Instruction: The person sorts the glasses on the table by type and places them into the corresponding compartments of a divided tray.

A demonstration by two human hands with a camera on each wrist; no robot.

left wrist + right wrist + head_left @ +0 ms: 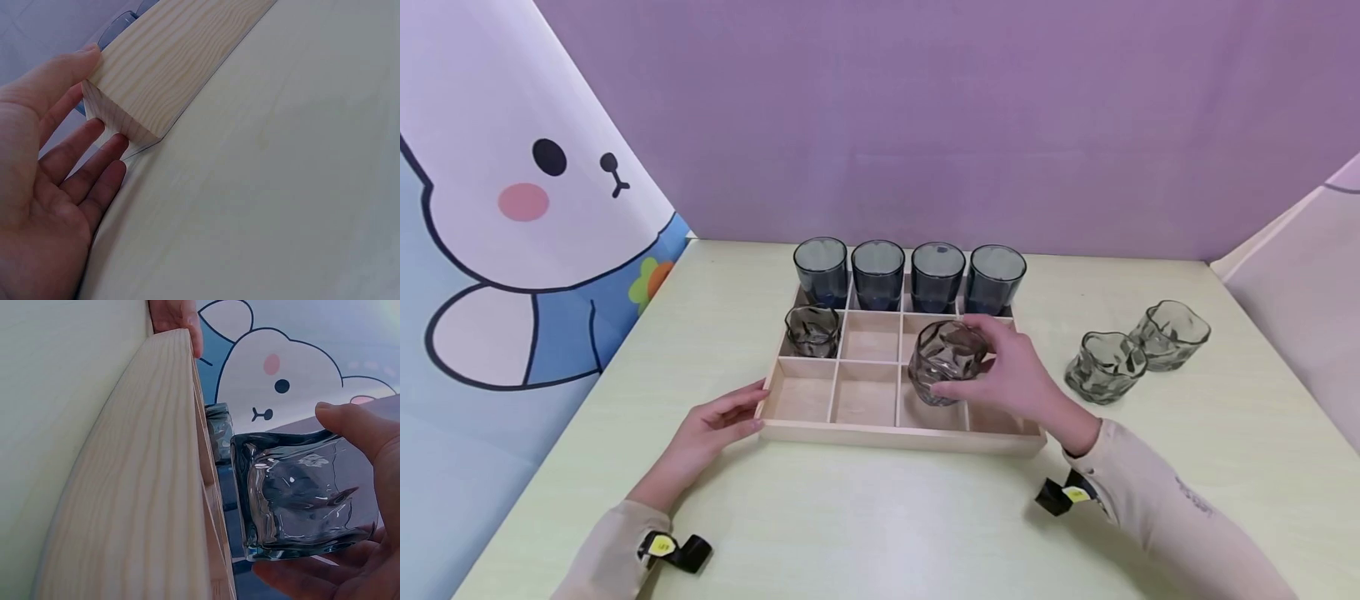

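Note:
My right hand [1018, 375] holds a wavy smoky-grey glass [942, 367] between thumb and fingers, over the right half of a divided wooden tray [895, 437]. In the right wrist view the glass [300, 500] is tilted sideways, its thick base towards the tray. My left hand [711, 433] touches the tray's front left corner. Seen from the left wrist, the thumb is at the top edge and the relaxed fingers [94, 169] lie against the end wall. A similar wavy glass [812, 332] stands in the left compartment of the middle row.
Several taller blue glasses [877, 275] fill the tray's back row. To the tray's right, a wavy grey glass [1105, 371] and another one [1172, 337] stand close together on the pale table [880, 517]. Behind the table rises a purple backdrop [910, 125].

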